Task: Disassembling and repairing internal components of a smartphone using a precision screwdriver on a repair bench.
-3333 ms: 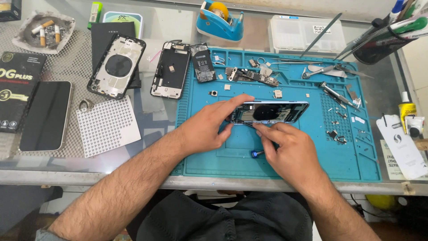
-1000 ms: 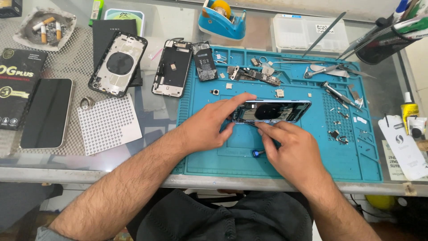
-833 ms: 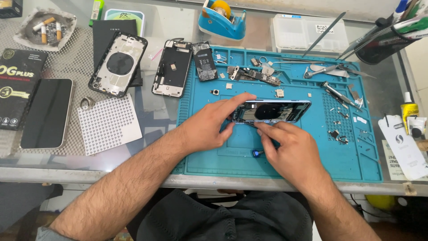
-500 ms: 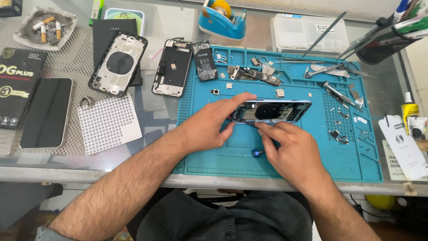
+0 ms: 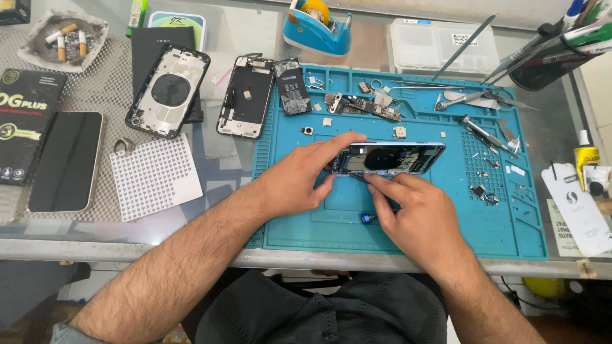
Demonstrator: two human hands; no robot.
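A dark phone housing [image 5: 390,158] lies sideways, tilted up on its long edge, on the blue repair mat [image 5: 497,216]. My left hand [image 5: 298,181] grips its left end, index finger stretched along the top edge. My right hand [image 5: 417,216] pinches at the housing's lower edge near the middle; whether it holds a small tool is hidden by the fingers. A small blue-handled screwdriver bit [image 5: 368,218] lies on the mat just under my right hand.
An open phone frame [image 5: 245,97], a battery [image 5: 293,86] and a logic board [image 5: 363,107] lie at the mat's top. A silver back housing [image 5: 168,90], a white phone [image 5: 67,160], a dotted sheet [image 5: 155,177], tweezers [image 5: 481,132], a tape dispenser [image 5: 317,27] and a clear parts box [image 5: 440,46] surround it.
Almost nothing: both hands stay on the housing, which has shifted very slightly; the right fingers keep working at its lower edge.
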